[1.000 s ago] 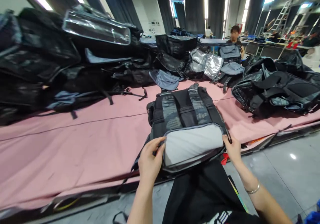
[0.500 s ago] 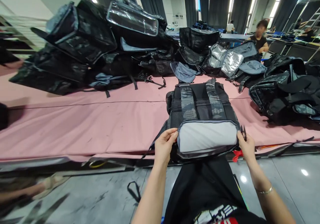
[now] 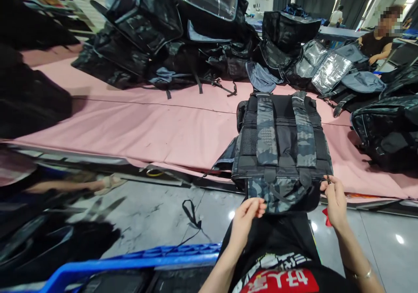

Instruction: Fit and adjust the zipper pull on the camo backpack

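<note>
A: Which step is the person on?

B: Closing up the backpack (image 3: 282, 149), by the look of it. It lies straps-up at the near edge of the pink counter (image 3: 146, 127). The left hand (image 3: 244, 217) has its fingers pinched at the bag's lower left corner.

A: And the right hand (image 3: 333, 197)?

B: Its fingers pinch what looks like a zip pull at the right corner. The next move probably calls for steadying the bag while drawing that pull along.

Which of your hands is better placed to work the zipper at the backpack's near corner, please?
Probably the right hand: its fingertips already pinch at the backpack corner, while the left hand only touches the near edge.
</note>
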`<action>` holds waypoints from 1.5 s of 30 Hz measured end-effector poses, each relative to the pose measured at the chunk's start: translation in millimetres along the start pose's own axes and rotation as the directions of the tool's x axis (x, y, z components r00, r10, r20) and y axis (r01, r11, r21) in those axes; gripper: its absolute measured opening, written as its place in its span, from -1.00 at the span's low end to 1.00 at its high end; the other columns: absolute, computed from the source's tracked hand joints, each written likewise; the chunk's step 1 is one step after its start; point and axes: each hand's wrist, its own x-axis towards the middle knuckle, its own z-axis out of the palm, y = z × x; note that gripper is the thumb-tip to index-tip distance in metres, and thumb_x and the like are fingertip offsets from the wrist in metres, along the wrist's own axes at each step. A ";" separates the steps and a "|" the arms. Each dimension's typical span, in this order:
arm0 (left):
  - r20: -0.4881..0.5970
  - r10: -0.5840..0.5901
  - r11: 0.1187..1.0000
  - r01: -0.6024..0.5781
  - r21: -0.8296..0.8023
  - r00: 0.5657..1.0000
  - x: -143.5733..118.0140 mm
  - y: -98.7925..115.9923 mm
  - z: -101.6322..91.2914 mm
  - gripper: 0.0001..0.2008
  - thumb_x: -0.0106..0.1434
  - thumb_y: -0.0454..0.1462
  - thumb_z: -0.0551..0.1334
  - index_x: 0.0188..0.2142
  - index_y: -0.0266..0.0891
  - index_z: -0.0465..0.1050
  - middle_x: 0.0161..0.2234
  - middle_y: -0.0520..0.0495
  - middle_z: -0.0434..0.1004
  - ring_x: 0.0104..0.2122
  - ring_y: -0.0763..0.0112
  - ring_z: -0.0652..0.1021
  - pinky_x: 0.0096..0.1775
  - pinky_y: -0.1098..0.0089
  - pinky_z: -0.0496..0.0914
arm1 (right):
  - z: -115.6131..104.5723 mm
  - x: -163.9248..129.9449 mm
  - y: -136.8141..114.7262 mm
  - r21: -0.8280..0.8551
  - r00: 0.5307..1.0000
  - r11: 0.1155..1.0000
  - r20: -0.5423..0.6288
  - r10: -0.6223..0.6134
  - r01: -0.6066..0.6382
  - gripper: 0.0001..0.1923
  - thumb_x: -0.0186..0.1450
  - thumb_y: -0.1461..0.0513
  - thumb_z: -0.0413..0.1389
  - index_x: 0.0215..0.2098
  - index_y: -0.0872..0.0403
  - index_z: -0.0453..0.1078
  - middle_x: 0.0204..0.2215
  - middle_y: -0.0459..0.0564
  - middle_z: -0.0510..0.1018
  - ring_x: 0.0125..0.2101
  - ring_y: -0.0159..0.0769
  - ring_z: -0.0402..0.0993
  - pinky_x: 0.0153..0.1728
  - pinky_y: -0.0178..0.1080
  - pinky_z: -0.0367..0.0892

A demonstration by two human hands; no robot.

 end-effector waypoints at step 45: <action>0.148 0.195 0.977 -0.205 0.057 0.970 6.6 3.5 38.9 -0.76 0.14 -0.15 0.22 -0.29 -0.29 0.48 -0.48 -0.01 0.45 -0.39 0.39 0.43 -0.23 0.38 0.29 | 46.7 47.9 -82.3 0.128 0.534 0.934 0.791 -0.299 0.334 -0.92 0.20 0.28 0.14 -0.34 0.06 0.48 -0.40 -0.11 0.56 -0.40 -0.38 0.46 -0.38 -0.39 0.26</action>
